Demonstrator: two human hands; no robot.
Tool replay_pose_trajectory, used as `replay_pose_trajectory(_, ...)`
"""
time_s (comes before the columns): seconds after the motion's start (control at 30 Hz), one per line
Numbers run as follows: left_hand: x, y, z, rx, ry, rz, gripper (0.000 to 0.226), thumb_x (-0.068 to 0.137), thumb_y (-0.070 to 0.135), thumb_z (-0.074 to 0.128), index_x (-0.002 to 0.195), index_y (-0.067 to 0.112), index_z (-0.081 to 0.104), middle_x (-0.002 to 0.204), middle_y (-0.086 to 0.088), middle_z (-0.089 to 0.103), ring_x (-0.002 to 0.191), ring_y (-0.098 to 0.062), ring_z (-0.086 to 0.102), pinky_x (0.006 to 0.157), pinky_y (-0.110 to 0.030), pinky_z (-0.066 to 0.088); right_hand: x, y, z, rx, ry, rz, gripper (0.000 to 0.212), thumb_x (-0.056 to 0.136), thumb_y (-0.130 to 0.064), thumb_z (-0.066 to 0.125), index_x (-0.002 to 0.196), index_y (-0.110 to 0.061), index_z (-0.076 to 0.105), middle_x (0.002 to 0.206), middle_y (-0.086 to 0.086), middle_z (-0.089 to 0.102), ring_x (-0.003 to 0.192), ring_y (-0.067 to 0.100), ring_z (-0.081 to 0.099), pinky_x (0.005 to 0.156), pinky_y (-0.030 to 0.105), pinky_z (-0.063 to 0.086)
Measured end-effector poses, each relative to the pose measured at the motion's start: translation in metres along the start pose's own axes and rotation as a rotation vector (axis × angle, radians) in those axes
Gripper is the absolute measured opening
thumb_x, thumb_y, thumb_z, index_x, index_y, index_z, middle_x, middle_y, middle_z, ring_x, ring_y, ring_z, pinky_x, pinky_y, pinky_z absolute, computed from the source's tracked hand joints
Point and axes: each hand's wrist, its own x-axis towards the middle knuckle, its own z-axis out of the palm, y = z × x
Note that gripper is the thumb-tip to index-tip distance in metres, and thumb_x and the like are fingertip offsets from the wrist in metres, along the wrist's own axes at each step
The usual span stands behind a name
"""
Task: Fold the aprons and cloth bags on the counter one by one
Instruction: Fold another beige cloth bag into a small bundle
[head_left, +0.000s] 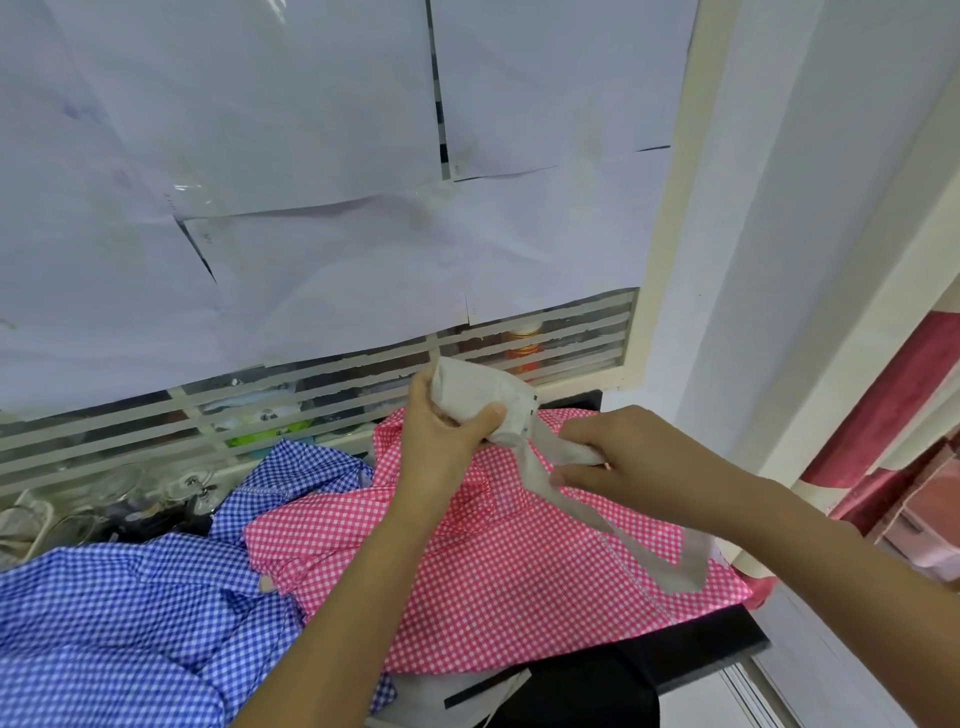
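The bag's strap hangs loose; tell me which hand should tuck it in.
Probably right: the right hand pinches the strap, while the left hand grips the bundled cloth bag.

Dark counter (727, 644), pink checked apron (519, 587), blue checked apron (104, 623)

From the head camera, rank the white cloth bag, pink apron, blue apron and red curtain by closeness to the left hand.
1. white cloth bag, held in the left hand
2. pink apron, just beneath
3. blue apron, left side
4. red curtain, far right
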Motion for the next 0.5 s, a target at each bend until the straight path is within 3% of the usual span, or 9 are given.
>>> replay_pose_trajectory(0.07, -0.002, 0.0, 0.005, 0.14, -0.066, 0.023, 0.06, 0.076, 0.011, 0.078, 0.12, 0.023, 0.04, 0.104, 0.013, 0.05, 0.096, -0.007, 0.055, 0.064, -0.014, 0.051, 0.004, -0.015, -0.005, -0.197, -0.07, -0.135, 0.037, 0.095, -0.035, 0.052, 0.063, -0.039, 0.034, 0.061, -0.018, 0.038, 0.055, -0.002, 0.036, 0.056, 0.015, 0.026)
replay_pose_trajectory(0.17, -0.008, 0.0, 0.01, 0.094, -0.326, -0.074, 0.054, 0.076, 0.005, 0.075, 0.119, 0.016, 0.044, 0.107, 0.001, 0.058, 0.088, -0.009, 0.06, 0.058, -0.013, 0.052, 0.017, -0.02, -0.018, -0.187, -0.149, -0.274, 0.026, 0.094, -0.039, 0.055, 0.07, -0.034, 0.045, 0.063, -0.017, 0.044, 0.057, -0.002, 0.04, 0.059, 0.017, 0.032)
replay_pose_trajectory(0.27, -0.016, 0.002, 0.009, -0.13, -0.51, -0.155, 0.041, 0.084, 0.006, 0.066, 0.12, 0.017, 0.05, 0.102, -0.002, 0.066, 0.082, -0.012, 0.068, 0.064, -0.023, 0.056, 0.03, 0.0, -0.032, -0.002, -0.038, -0.271, 0.026, 0.092, -0.039, 0.058, 0.072, -0.026, 0.05, 0.059, -0.012, 0.046, 0.059, 0.005, 0.047, 0.054, 0.017, 0.032)
replay_pose_trajectory(0.37, -0.021, -0.002, 0.01, -0.305, -0.59, -0.175, 0.027, 0.094, 0.021, 0.053, 0.12, 0.016, 0.051, 0.1, -0.005, 0.068, 0.088, -0.016, 0.069, 0.068, -0.028, 0.057, 0.034, 0.01, -0.027, 0.199, 0.131, -0.187, 0.031, 0.091, -0.037, 0.06, 0.065, -0.029, 0.046, 0.057, -0.013, 0.044, 0.056, 0.005, 0.045, 0.051, 0.018, 0.031)
replay_pose_trajectory(0.5, -0.021, -0.002, 0.015, -0.391, -0.598, -0.154, 0.047, 0.081, 0.025, 0.073, 0.12, 0.013, 0.051, 0.097, -0.001, 0.071, 0.09, -0.018, 0.068, 0.071, -0.029, 0.058, 0.032, 0.006, -0.008, 0.251, 0.303, -0.11, 0.034, 0.087, -0.034, 0.067, 0.063, -0.033, 0.042, 0.055, -0.015, 0.046, 0.056, 0.001, 0.046, 0.053, 0.017, 0.034)
